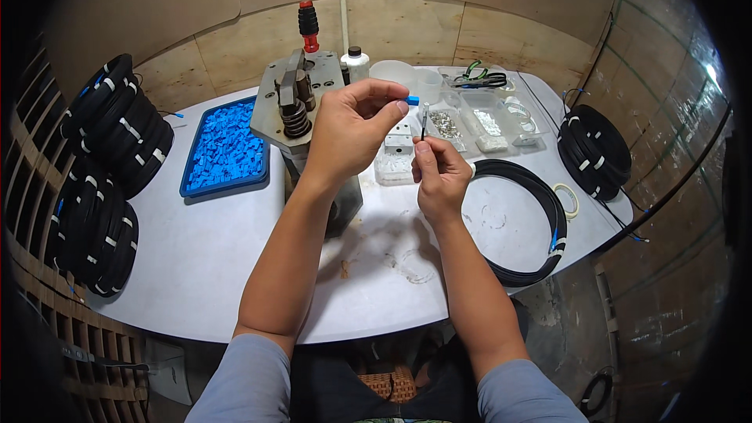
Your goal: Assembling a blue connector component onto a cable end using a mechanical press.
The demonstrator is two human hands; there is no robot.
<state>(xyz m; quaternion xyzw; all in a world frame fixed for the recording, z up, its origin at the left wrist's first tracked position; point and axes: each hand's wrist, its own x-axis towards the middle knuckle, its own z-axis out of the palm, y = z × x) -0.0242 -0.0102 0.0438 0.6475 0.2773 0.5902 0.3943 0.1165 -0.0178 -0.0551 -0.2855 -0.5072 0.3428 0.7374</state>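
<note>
Both my hands are raised over the middle of the white table. Between thumb and fingers, my left hand [348, 127] pinches a small blue plastic connector housing [413, 100]. My right hand [440, 178] grips a thin black cable close to its end, and a slim grey connector tip [424, 119] points upward from the fingers. The housing and the tip are a short gap apart. To the right, a coil of black cable [548, 200] lies on the table, bound with white tape. Behind my left forearm stands a metal hand press [276, 113] with a red and black handle.
A blue tray [186, 180] full of blue housings sits at left. Stacked black cable coils [125, 129] line the left edge; more coils [593, 153] stand at right. Clear boxes of small parts [492, 142], pliers [489, 80], a white bottle [356, 65] and a tape roll [576, 202] lie behind.
</note>
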